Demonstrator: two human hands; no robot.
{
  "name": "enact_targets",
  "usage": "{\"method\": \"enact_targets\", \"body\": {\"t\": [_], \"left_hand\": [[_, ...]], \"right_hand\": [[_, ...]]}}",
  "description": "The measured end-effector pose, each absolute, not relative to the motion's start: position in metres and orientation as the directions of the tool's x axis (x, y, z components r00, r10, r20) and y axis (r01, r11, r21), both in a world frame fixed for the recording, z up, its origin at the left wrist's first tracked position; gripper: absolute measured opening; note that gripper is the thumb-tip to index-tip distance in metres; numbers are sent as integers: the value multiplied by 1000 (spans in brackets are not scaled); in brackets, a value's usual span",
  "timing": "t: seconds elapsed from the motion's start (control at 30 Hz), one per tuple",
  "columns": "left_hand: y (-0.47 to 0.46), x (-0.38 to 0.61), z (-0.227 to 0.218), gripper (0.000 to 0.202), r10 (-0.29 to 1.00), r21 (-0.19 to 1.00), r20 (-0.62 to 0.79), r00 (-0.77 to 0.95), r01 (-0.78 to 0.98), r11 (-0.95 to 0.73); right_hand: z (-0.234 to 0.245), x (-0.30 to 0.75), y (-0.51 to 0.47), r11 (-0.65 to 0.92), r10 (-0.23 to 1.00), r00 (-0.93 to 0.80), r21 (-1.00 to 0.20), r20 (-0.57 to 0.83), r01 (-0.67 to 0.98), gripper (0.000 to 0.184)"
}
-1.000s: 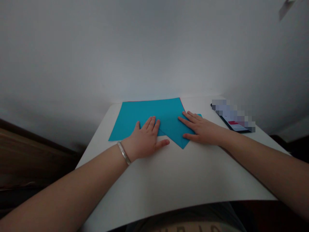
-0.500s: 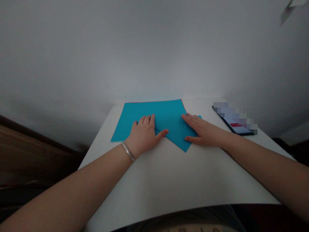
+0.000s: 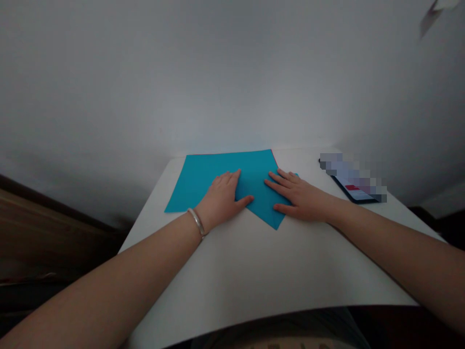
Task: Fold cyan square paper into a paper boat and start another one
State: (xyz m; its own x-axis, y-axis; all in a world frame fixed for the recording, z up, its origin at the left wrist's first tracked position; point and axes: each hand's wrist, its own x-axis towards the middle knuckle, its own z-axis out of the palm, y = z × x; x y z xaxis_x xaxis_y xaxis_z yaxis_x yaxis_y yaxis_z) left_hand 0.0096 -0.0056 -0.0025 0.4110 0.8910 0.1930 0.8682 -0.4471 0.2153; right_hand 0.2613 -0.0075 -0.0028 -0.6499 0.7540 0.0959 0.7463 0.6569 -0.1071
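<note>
Blue paper (image 3: 192,179) lies flat at the far part of the white table. A separate-looking blue piece with a corner pointing toward me, perhaps a folded sheet (image 3: 267,213), lies over its right side. My left hand (image 3: 225,196), a silver bangle at its wrist, rests palm down where the two meet, fingers stretched out and thumb apart. My right hand (image 3: 296,196) lies on the right side of the pointed piece with its fingers spread. Both palms hide parts of the paper. A thin red edge shows along the back of the blue paper.
The white table (image 3: 232,281) stands against a pale wall (image 3: 232,77). A phone or tablet (image 3: 359,194) with a partly blurred screen lies at the right. Brown wooden furniture (image 3: 36,232) is at the left, beyond the table's edge.
My left hand has shifted slightly right and its fingers have drawn closer together. My right hand's fingers have spread and reach a little farther left over the blue paper.
</note>
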Motion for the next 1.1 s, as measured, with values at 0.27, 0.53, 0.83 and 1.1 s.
{"method": "enact_targets", "body": {"t": [0.27,0.53,0.83,1.1], "left_hand": [[-7,12,7,65,831,290,325,452,788,-543],[-8,12,14,55,779,499,462,423,602,-623],[-5,12,6,90,884,758,361,298,458,-464],[-5,15,0,107,894,874,256,368,307,-377]], "right_hand": [[-2,256,-12,620,784,-611,-96,108,778,77],[2,258,-10,568,818,-529,-171,226,805,85],[3,260,-3,494,867,-416,-368,275,788,58],[8,261,-2,365,931,-293,-547,217,754,22]]}}
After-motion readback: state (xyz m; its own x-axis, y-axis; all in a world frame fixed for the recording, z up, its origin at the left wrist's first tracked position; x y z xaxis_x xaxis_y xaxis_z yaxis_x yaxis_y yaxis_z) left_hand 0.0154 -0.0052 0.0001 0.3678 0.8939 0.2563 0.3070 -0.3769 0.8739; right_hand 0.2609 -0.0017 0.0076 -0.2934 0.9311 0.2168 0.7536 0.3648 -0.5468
